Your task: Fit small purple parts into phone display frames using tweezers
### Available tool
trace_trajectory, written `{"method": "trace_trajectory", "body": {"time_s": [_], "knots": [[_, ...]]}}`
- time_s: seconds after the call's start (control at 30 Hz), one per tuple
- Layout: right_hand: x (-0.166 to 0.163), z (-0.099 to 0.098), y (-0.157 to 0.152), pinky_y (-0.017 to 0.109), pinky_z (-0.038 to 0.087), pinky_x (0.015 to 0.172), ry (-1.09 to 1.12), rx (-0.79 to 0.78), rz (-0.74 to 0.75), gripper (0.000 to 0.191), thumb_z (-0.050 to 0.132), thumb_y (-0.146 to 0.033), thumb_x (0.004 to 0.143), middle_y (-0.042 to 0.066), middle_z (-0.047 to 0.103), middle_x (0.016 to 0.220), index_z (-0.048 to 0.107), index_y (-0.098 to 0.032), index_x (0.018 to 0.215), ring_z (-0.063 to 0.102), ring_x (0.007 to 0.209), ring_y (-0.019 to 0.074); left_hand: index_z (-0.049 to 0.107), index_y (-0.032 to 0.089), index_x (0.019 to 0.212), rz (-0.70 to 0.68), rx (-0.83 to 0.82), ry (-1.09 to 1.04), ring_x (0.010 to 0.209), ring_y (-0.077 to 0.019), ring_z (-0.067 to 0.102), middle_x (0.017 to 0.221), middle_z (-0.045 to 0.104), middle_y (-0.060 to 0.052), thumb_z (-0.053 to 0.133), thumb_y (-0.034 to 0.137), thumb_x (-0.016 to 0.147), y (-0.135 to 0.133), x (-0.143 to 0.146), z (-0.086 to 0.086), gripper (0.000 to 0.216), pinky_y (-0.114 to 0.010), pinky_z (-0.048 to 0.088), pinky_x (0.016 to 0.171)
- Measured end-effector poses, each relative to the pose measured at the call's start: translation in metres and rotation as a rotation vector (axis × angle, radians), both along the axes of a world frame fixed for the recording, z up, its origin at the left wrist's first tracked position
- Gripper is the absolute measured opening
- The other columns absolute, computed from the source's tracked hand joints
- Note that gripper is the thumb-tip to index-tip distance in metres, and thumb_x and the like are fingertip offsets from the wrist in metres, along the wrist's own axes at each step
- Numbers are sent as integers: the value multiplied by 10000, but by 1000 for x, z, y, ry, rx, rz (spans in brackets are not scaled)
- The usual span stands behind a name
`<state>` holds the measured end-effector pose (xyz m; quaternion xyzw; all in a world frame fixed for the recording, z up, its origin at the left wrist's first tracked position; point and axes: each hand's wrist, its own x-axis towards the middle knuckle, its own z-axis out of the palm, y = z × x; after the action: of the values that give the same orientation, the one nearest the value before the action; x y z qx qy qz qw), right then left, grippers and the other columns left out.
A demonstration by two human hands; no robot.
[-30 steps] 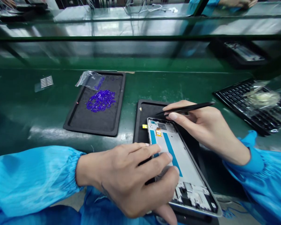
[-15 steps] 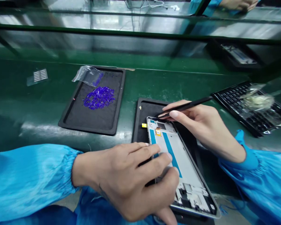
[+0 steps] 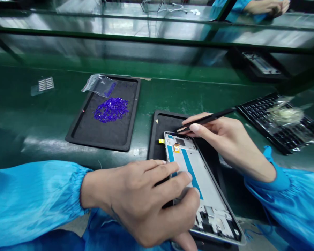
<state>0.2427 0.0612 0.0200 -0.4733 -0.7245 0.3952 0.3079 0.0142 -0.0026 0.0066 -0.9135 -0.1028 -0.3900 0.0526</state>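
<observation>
A phone frame [image 3: 208, 195] with blue strips and an orange flex tab lies tilted over a black tray [image 3: 162, 125] near the bench's front edge. My left hand [image 3: 146, 198] grips the frame's left side, fingers curled over it and thumb beneath. My right hand [image 3: 225, 139] pinches black tweezers [image 3: 209, 118], whose tip touches the frame's top edge. A second black tray [image 3: 94, 134] to the left holds a pile of small purple parts [image 3: 111, 109] and a clear plastic bag [image 3: 99, 84].
A black gridded tray [image 3: 264, 118] with a clear bag on it sits at the right. A small strip of parts [image 3: 43, 84] lies at far left on the green bench. Another person's hand [image 3: 267, 7] rests on the far shelf, top right.
The tweezers' tip has come down slightly onto the frame's top edge. My left hand keeps its hold on the frame; the view shifted a little.
</observation>
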Motion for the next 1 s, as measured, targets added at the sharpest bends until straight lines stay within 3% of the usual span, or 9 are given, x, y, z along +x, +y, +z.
{"method": "trace_trajectory", "body": {"time_s": [0.53, 0.7, 1.0], "knots": [[0, -3, 0, 334, 620, 789, 10, -23, -34, 249, 668, -415, 917, 60, 782, 907, 736, -183, 976, 756, 834, 217, 747, 102, 922, -22, 3, -11, 850, -209, 739, 891, 772, -111, 471, 549, 1007, 2, 1, 0, 532, -305, 643, 785], [-1, 0, 0, 324, 618, 792, -8, -5, -18, 224, 662, -398, 919, 53, 773, 941, 743, -191, 944, 749, 834, 207, 744, 94, 953, -15, 17, 2, 851, -240, 745, 909, 771, -123, 485, 573, 991, 1, 0, 0, 546, -306, 642, 684], [-2, 1, -3, 320, 589, 784, -208, 210, 24, 209, 600, -347, 943, 45, 770, 1041, 765, -221, 917, 728, 923, 225, 740, 87, 942, -27, 15, -9, 838, -248, 749, 903, 770, -127, 497, 584, 981, 2, 0, -2, 555, -309, 641, 689]]}}
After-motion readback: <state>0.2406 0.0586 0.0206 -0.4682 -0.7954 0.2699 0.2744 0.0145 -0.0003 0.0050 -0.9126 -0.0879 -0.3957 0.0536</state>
